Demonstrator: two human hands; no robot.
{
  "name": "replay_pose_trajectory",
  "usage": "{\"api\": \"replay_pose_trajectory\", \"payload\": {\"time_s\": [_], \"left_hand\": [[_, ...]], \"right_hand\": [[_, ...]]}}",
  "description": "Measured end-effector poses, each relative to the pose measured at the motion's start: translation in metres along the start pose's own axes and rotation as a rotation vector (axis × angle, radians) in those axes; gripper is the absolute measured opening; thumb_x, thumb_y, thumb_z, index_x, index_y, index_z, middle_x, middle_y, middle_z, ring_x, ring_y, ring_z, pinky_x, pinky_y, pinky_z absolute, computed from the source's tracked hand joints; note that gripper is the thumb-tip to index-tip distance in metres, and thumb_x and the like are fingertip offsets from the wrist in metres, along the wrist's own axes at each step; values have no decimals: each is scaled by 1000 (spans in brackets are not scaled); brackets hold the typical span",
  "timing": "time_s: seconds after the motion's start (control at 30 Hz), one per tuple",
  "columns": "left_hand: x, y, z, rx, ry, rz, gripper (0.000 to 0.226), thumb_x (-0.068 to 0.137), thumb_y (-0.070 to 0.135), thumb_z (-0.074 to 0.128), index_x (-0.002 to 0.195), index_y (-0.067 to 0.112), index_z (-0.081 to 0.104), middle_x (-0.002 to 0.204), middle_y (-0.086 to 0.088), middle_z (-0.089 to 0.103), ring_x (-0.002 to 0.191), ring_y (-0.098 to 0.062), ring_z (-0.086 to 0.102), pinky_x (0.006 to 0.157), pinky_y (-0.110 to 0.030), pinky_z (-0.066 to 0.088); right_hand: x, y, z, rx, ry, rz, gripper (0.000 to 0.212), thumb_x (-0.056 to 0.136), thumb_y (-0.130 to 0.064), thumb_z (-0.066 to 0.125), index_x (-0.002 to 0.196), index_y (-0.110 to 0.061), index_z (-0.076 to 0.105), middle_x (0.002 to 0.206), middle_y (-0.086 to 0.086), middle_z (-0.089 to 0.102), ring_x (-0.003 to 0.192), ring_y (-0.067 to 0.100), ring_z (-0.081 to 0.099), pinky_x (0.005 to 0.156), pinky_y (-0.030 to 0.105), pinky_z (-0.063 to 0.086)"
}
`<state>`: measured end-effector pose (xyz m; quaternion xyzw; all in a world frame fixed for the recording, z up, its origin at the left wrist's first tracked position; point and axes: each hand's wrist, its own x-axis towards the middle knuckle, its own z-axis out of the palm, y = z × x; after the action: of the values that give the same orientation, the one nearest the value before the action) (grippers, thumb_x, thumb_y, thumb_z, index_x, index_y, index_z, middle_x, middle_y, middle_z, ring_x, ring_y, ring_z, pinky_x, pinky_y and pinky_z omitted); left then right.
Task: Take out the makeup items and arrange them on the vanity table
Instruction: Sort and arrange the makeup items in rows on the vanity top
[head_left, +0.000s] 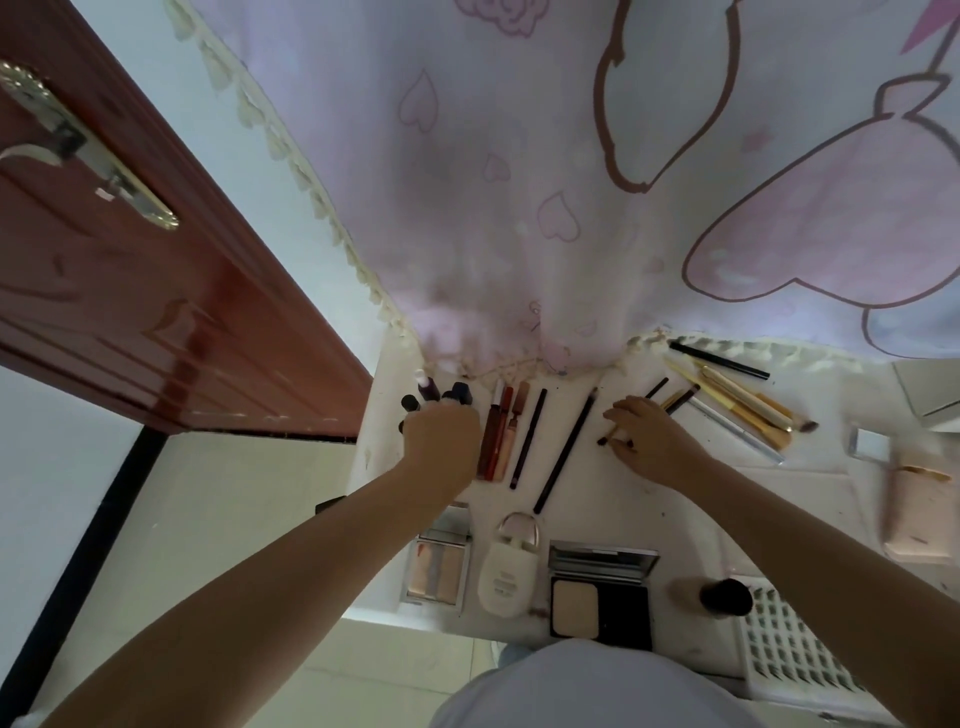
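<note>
On the white vanity table (613, 499) my left hand (441, 441) grips several small dark-capped tubes (436, 395) at the far left. Beside it lie red lip tubes (498, 431) and two dark pencils (566, 447). My right hand (649, 441) pinches a short dark pencil (613, 434) against the table. To its right lies a heap of gold and silver brushes and pens (737, 405). Near the front edge sit an eyeshadow palette (439, 566), a white cushion compact (506, 571) and an open powder compact (600, 592).
A pink cartoon-print curtain (571, 182) hangs over the table's back. A red-brown door (130, 270) stands at the left. A pale pink pouch (917, 509), a small box (872, 444), a dark-capped bottle (719, 597) and a false-lash tray (789, 649) occupy the right side.
</note>
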<state>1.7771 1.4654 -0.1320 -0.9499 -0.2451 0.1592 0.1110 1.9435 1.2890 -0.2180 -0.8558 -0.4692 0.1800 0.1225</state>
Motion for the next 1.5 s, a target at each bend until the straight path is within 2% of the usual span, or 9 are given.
{"api": "replay_pose_trajectory", "payload": {"time_s": [0.13,0.3,0.53,0.93,1.03,1.13,1.3,1.4,1.5], "left_hand": [[20,44,-10,-119,47,185,40,96,21,41,133,7,35,128,-13,46,118,-29,45,86,-37,45],[43,98,19,-308,-20,345,56,100,28,29,145,2,9,152,-17,16,141,-29,15,115,-37,16],[58,127,61,-298,-211,353,61,101,32,19,144,-2,-8,155,-18,-11,144,-28,-11,118,-34,1],[63,127,51,-464,-72,362,70,97,42,29,146,4,-3,155,-17,-6,145,-27,-3,119,-35,8],[63,134,30,-519,325,506,58,87,44,37,129,4,38,126,-20,56,117,-31,53,92,-37,49],[53,137,8,-550,548,629,24,83,34,40,93,14,49,74,-2,65,60,-16,60,51,-20,47],[29,122,-30,-610,245,602,38,92,39,35,74,11,54,55,4,52,42,-16,48,41,-20,27],[19,103,-54,-876,-226,680,28,99,28,35,73,20,43,61,8,40,53,-10,39,48,-14,30],[11,86,-71,-923,-294,642,22,99,27,34,81,20,46,60,10,39,51,-3,35,49,-12,31]], "right_hand": [[-16,27,-20,-79,64,172,39,91,-18,49,128,-8,50,130,12,53,124,27,44,103,33,34],[-43,65,-33,-180,96,457,39,88,-24,52,124,-10,52,126,12,55,118,32,48,93,37,43],[-51,83,-24,-188,29,590,33,91,-26,47,121,-13,54,122,9,58,111,27,53,87,34,45],[-55,78,-37,28,144,264,24,92,-16,46,95,-1,64,96,16,64,85,32,62,68,30,44],[-59,49,-61,187,63,94,42,88,-30,30,90,-3,62,68,-5,55,65,19,54,58,21,33],[-60,24,-74,336,156,88,45,87,-37,27,95,-6,59,58,-11,46,51,9,44,50,17,34],[-60,-1,-88,554,430,161,14,95,-14,37,87,-12,49,50,-11,36,43,5,45,45,17,32],[-70,-11,-98,478,393,-22,39,84,-35,27,92,-8,54,49,-13,35,38,5,37,45,22,34],[-74,-15,-113,437,330,-111,40,82,-43,32,92,-12,54,48,-18,36,43,0,47,47,11,36]]}}
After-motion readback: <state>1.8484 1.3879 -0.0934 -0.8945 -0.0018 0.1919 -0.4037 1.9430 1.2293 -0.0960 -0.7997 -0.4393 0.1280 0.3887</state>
